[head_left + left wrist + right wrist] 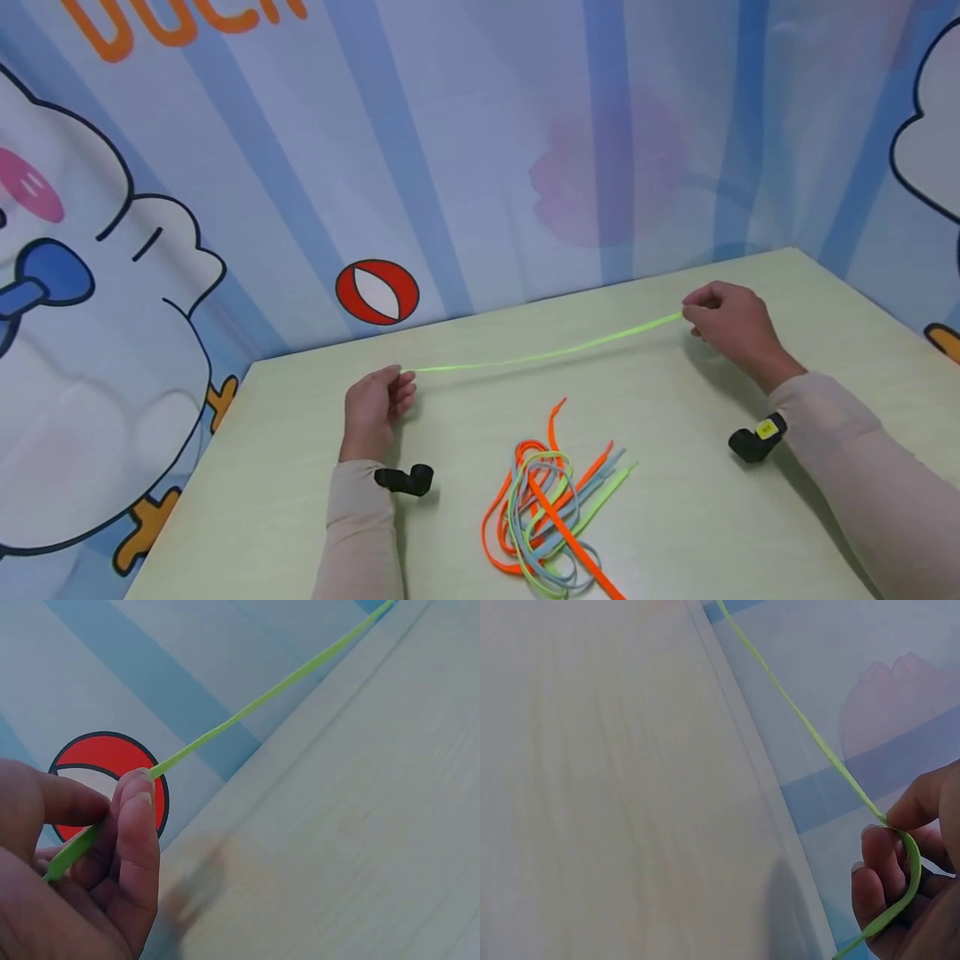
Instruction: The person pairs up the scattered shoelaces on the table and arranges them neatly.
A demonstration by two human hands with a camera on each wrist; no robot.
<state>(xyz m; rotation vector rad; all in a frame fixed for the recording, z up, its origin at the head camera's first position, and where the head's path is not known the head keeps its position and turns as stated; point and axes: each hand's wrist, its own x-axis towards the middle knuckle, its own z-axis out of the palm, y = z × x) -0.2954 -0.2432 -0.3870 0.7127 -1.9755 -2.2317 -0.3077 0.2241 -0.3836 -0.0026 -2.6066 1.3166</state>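
A yellow-green shoelace point(547, 356) stretches between both hands above the table, sagging slightly. The left hand point(372, 408) pinches one end between thumb and fingers; in the left wrist view a short tail of the shoelace point(73, 853) lies inside the palm. Farther right and higher in the head view, the right hand point(731, 327) pinches the other end. Its tail loops down over the fingers point(877, 859) in the right wrist view. Nearer the body, between the forearms, lies a tangled pile of orange, grey-blue and pale green shoelaces point(536, 517).
The pale wooden table point(247, 500) meets a blue striped cloth backdrop point(480, 150) at its back edge. Printed cartoon figures and a red-and-white ball point(377, 292) decorate the backdrop. Small black cameras sit on both wrists, over long beige sleeves point(360, 533).
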